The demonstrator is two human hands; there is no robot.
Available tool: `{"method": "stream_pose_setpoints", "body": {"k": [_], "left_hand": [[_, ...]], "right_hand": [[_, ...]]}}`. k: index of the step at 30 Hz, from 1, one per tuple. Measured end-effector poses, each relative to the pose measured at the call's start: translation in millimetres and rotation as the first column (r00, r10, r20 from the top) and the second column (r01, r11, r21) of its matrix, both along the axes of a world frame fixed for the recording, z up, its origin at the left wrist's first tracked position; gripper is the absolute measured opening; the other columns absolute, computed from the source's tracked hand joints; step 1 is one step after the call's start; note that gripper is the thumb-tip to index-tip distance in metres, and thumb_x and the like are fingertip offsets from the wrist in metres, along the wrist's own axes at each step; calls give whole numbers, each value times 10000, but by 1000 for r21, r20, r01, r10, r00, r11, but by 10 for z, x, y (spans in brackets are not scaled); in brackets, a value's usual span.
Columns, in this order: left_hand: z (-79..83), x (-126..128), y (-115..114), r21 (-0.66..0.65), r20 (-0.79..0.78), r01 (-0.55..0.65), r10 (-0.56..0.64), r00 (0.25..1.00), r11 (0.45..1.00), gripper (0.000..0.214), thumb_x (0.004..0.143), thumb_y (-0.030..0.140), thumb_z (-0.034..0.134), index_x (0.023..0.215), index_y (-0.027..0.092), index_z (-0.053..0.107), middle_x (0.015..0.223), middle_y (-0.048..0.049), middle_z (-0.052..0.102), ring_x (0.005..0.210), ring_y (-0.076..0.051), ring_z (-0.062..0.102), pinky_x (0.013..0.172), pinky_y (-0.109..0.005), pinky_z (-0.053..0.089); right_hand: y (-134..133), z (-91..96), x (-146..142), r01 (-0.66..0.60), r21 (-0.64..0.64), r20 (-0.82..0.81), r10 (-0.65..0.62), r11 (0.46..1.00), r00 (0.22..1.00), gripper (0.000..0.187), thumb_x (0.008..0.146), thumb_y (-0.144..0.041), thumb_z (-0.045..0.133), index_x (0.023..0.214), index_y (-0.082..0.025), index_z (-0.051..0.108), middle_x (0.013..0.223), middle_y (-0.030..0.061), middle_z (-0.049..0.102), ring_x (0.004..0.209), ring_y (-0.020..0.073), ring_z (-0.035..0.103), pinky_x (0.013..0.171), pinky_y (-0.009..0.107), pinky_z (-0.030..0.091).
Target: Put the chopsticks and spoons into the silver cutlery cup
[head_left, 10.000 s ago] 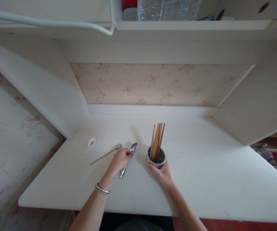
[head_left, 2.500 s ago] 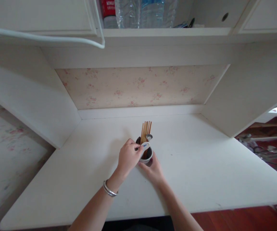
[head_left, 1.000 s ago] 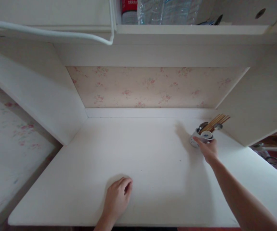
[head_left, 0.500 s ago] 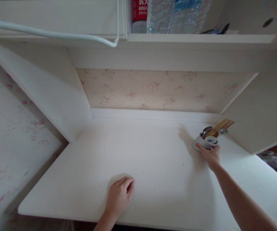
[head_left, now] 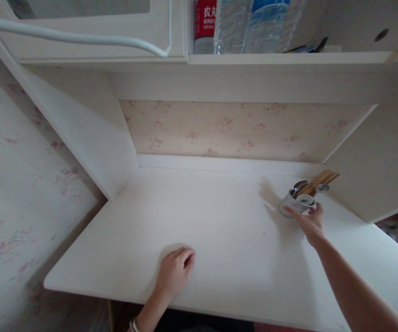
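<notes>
At the right rear of the white desk [head_left: 199, 212] stands a pale utensil holder [head_left: 286, 206]. Wooden chopsticks [head_left: 318, 181] and metal spoons [head_left: 322, 187] lean out of it. A small round white piece with a dark blue mark [head_left: 305, 199] shows at its front. My right hand [head_left: 309, 223] is at the near side of the holder, thumb by its lower front, the other fingers raised and spread apart from it. Near the desk's front edge, my left hand [head_left: 176, 269] rests as a loose fist, with nothing visible inside.
Overhead is a shelf [head_left: 289, 59] holding wrapped water bottles [head_left: 264, 27], one with a red label [head_left: 207, 20]. A white cable [head_left: 81, 38] hangs across the upper left. Side panels [head_left: 375, 152] bound the desk, and floral wallpaper [head_left: 226, 127] covers the back.
My right hand's fingers have opened away from the utensil holder, which stays in about the same place. The left fist remains on the desk. The head view has shifted slightly.
</notes>
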State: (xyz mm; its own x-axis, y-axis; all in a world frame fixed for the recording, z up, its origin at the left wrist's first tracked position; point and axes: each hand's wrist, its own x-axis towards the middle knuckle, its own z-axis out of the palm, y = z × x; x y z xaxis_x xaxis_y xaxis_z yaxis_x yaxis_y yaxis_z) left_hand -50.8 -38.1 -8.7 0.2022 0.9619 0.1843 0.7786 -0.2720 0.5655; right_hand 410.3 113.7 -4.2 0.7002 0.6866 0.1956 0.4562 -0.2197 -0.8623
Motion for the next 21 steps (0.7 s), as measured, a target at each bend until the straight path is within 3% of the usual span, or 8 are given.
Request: {"method": "stream_pose_setpoints", "body": {"k": [2,4,9,13,16,18,21], "left_hand": [[-1,-1,-1,0,1,-2,2,1000,1000,223,929,197,461,944,223,682,896,-19,734,806,-162,684,748,-262,510],[-2,0,2,1,0,-5,5,1000,1000,223,932,202,461,944,227,682,898,-15,735,802,-161,685,744,-260,510],[-12,3,28,4,-9,-18,18,1000,1000,216,931,201,470,934,235,683,875,-4,735,769,-151,683,731,-253,505],[-19,-1,44,-8,-3,-20,20,1000,1000,213,932,208,477,935,234,688,885,-5,739,783,-155,688,726,-254,506],[-17,-1,32,-14,2,-21,21,1000,1000,216,932,213,476,945,231,691,897,-10,741,796,-160,691,734,-259,506],[-14,1,20,-19,8,-21,22,1000,1000,219,930,207,474,940,232,692,886,-9,738,783,-158,688,726,-256,503],[-5,7,14,-26,20,-16,17,1000,1000,213,925,197,480,926,236,689,868,-2,731,773,-154,682,721,-252,498]], "right_hand": [[-209,27,-59,65,-12,-45,-66,998,997,1231,519,-543,871,1505,-178,230,1446,240,414,1259,361,493,968,427,425],[-477,28,-147,141,42,-61,-139,989,988,1177,558,-568,850,1508,-233,242,1475,204,402,1344,352,417,1046,442,380],[-1153,-122,-502,174,191,-138,-149,966,979,1024,607,-546,842,1448,-264,331,1436,154,446,1329,311,447,1113,474,354],[-1432,-241,-934,68,185,-162,-38,980,986,900,640,-533,824,1379,-244,399,1310,121,514,1177,285,545,1016,467,453],[-1463,-270,-1331,-28,168,-120,48,985,992,780,697,-554,766,1323,-239,423,1171,88,558,902,211,606,746,347,543],[-1435,-287,-1601,-138,145,-92,152,980,984,691,748,-566,710,1285,-235,430,1064,62,586,746,174,595,586,280,504],[-1381,-313,-1970,-381,61,-64,385,923,921,511,835,-562,602,1194,-219,479,846,10,617,578,145,559,514,258,459]]}}
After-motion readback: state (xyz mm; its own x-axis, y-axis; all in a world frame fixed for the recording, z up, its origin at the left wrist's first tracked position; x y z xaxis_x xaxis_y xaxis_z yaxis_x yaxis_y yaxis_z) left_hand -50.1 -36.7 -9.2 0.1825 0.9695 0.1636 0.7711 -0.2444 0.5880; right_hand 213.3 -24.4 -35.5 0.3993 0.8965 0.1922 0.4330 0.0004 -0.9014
